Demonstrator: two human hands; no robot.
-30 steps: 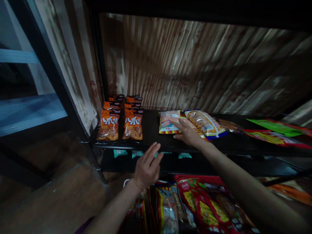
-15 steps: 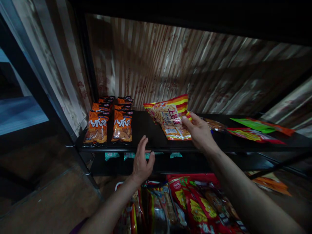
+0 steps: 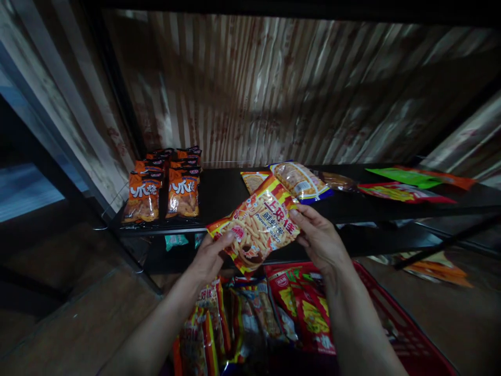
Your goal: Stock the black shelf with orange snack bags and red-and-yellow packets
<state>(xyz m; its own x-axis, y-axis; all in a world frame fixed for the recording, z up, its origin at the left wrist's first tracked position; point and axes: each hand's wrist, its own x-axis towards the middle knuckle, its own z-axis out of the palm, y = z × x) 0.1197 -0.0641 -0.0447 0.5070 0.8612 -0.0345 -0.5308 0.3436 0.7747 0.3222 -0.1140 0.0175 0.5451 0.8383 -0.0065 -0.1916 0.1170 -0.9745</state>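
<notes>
A red and yellow bag of prawn crackers (image 3: 266, 222) is held between both hands, tilted in front of the shelf edge. My left hand (image 3: 211, 256) pinches its lower left corner, thumb on the front. On its right side my right hand (image 3: 319, 232) grips the edge, fingers partly hidden behind. Just behind the bag, a blue and white snack bag (image 3: 301, 181) and a smaller yellow packet (image 3: 254, 180) lie on the black shelf (image 3: 219, 193). Two rows of orange snack bags (image 3: 183, 196) stand at the shelf's left end.
Below sits a red basket (image 3: 407, 326) packed with snack bags, including red packets (image 3: 309, 308). Flat green (image 3: 407, 176) and red packets (image 3: 407, 192) lie on the shelf's right. A lower shelf holds teal packets (image 3: 176, 241). Black posts frame the rack; a striped curtain (image 3: 250, 94) hangs behind.
The cracker bag has come off the shelf toward me and turned to a slant. My left hand, open before, has closed on its corner. The view has shifted slightly.
</notes>
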